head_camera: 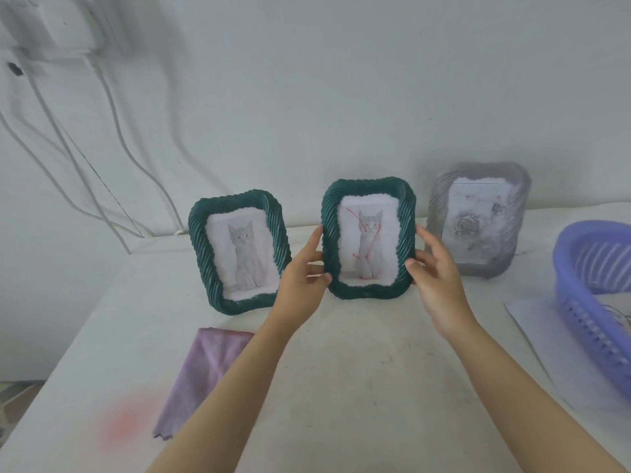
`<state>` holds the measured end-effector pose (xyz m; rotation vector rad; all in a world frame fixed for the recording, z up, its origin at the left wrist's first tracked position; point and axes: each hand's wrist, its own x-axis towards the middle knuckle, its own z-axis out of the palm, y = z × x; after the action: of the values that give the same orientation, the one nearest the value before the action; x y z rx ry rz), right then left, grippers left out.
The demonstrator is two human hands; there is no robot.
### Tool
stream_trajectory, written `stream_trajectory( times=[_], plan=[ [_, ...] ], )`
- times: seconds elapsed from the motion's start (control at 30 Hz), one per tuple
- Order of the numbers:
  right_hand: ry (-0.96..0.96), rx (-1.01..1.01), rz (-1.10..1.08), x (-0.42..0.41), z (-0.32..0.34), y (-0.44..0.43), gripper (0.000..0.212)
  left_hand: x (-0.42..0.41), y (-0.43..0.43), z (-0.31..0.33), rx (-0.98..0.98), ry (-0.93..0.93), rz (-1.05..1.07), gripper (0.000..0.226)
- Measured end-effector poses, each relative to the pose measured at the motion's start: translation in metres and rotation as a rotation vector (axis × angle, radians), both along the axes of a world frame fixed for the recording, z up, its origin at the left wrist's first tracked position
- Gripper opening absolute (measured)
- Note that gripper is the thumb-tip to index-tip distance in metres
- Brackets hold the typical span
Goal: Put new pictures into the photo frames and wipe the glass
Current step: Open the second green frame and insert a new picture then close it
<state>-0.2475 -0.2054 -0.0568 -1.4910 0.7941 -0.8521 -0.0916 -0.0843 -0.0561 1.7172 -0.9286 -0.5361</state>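
Three photo frames stand in a row near the wall. The middle dark green frame [368, 238] shows a grey kitten with a red string. My left hand [304, 268] grips its left edge and my right hand [432, 271] grips its right edge, holding it upright. To its left, a second dark green frame [239, 257] with a grey kitten picture leans back on the table. On the right stands a grey frame [478, 220] with a rose picture. A purple cloth [208, 373] lies flat on the table in front of the left frame.
The white table [358, 387] runs back to a white wall. A purple plastic basket [601, 302] sits at the right edge on sheets of paper [532, 322]. White cables [112, 148] hang down the wall at the left. A pink stain [126, 421] marks the table's front left.
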Motion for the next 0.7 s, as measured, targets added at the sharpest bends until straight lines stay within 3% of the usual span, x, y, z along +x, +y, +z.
stream_trajectory(
  times=[0.17, 0.4, 0.5, 0.6, 0.7],
  plan=[
    [-0.162, 0.061, 0.025, -0.022, 0.008, 0.016, 0.05, -0.005, 0.021, 0.004, -0.036, 0.077, -0.027, 0.074],
    [-0.361, 0.104, -0.112, -0.043, 0.019, 0.051, 0.052, -0.028, 0.04, 0.006, -0.027, 0.196, -0.04, 0.067],
    [-0.334, -0.024, -0.174, -0.045, 0.024, 0.061, 0.054, -0.043, 0.041, 0.019, -0.061, 0.138, 0.031, 0.053],
    [-0.227, -0.266, -0.17, -0.044, 0.023, 0.072, 0.055, -0.061, 0.039, 0.039, -0.177, 0.216, -0.003, 0.044],
    [-0.07, -0.517, -0.131, -0.041, 0.014, 0.084, 0.054, -0.073, 0.032, 0.056, -0.154, 0.254, 0.054, 0.047]
  ],
)
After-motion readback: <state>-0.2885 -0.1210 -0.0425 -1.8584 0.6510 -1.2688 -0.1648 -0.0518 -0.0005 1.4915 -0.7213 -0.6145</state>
